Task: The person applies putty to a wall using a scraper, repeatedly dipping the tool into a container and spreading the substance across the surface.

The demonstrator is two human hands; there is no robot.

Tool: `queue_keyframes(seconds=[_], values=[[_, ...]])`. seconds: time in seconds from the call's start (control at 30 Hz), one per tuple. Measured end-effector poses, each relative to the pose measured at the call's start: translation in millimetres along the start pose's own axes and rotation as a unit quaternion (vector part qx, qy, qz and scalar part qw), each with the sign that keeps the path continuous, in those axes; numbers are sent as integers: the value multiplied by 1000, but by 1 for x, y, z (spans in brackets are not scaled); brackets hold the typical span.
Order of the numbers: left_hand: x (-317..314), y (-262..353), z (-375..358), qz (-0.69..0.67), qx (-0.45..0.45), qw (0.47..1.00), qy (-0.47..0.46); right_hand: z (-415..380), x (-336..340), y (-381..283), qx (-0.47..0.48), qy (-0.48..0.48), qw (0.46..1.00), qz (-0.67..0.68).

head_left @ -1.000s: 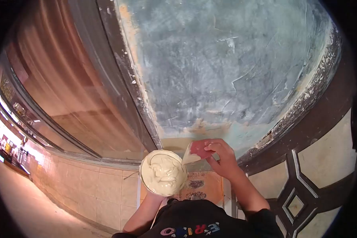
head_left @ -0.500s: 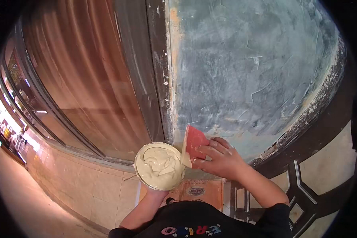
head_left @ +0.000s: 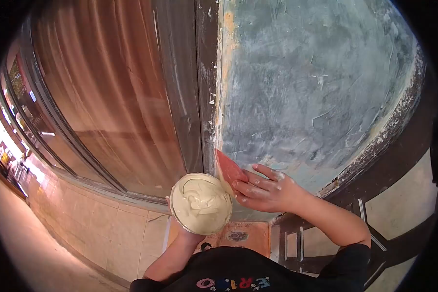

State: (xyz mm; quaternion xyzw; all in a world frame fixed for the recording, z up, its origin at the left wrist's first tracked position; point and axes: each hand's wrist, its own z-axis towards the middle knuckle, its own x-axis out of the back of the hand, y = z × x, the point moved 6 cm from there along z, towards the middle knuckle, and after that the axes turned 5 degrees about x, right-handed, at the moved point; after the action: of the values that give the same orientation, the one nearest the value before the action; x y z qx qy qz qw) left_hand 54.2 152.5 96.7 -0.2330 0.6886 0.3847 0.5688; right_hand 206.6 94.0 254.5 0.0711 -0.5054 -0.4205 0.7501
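A round container of pale cream paste (head_left: 202,204) rests in my left hand (head_left: 187,238), which supports it from below; the fingers are mostly hidden under it. My right hand (head_left: 265,189), smudged with paste, grips a red flat scraper (head_left: 229,169) between thumb and fingers. The scraper's blade side is at the container's right rim, and its pointed corner reaches up beside the wall edge. Behind it rises a blue-grey wall panel (head_left: 297,92) with patchy, scratched paste marks.
Left of the panel runs a dark, paint-flecked frame (head_left: 207,78), then glass with a brown curtain (head_left: 112,87). Dark lattice woodwork (head_left: 389,204) stands at right. Below are floor tiles (head_left: 107,224) and an orange surface (head_left: 255,236).
The scraper has turned and tilted against the container's rim, showing a narrower face. The container has shifted slightly right, and the view of the wall has moved a little right.
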Motion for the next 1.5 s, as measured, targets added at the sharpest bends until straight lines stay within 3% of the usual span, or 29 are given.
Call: queue_keyframes(seconds=[0.13, 0.33, 0.53, 0.67, 0.73, 0.8, 0.83, 0.87, 0.93, 1.0, 1.03, 1.1, 1.17, 1.2, 1.27, 1.3, 1.33, 1.37, 1.4, 1.47, 1.5], values=[[-3, -7, -3, -4, 63, 998, -5, -1, 0, 2, 28, -9, 1000, -6], [2, -7, -2, 11, 88, 996, -4, -11, 4, 3, 40, 17, 999, 13], [6, -18, 2, -111, 184, 976, -44, -17, 6, 2, 55, 16, 998, 4], [17, -30, 2, 21, 167, 985, -25, -17, 4, 3, 32, 34, 999, -4], [1, -38, 2, -201, 229, 942, -141, -17, 6, 2, 45, 51, 998, -11], [-4, -39, -4, -182, 229, 948, -125, -18, 6, 0, 57, 32, 998, 10], [0, -40, -3, -1, 201, 978, -60, -21, 2, -5, 56, 31, 998, 11], [6, -37, -2, 180, 165, 970, 7, -23, -3, -7, 14, 38, 998, 40], [2, -42, -3, 179, 180, 967, 32, -24, -7, -8, -29, 46, 996, 72], [12, -45, -1, 180, 195, 962, 55, -18, -1, -18, 91, 31, 995, 22], [24, -51, 3, 102, 229, 968, 24, -18, -3, -20, 129, 22, 991, 16], [20, -55, 4, 21, 260, 965, -7, -17, -2, -22, 141, 23, 989, 28], [14, -56, 6, 120, 229, 966, -21, -15, -1, -25, 153, 25, 987, 41], [22, -60, 8, 120, 229, 966, -20, -15, -1, -28, 160, 20, 985, 57], [59, -67, 22, 264, 208, 942, -17, -17, -1, -33, 166, 16, 983, 74], [77, -69, 32, 264, 207, 942, -16, -17, 2, -33, 122, 32, 986, 109], [83, -82, 36, 32, 302, 948, -90, -17, 3, -30, 78, 48, 985, 146], [77, -86, 32, -202, 376, 891, -157, -15, 6, -29, 78, 48, 985, 148], [58, -81, 21, -203, 375, 891, -155, -12, 9, -25, 53, 27, 988, 143], [8, -58, 1, -202, 265, 939, -91, -5, 18, -16, 27, 5, 990, 140], [5, -59, 1, -267, 272, 913, -142, 0, 20, -11, 13, -18, 989, 148]])
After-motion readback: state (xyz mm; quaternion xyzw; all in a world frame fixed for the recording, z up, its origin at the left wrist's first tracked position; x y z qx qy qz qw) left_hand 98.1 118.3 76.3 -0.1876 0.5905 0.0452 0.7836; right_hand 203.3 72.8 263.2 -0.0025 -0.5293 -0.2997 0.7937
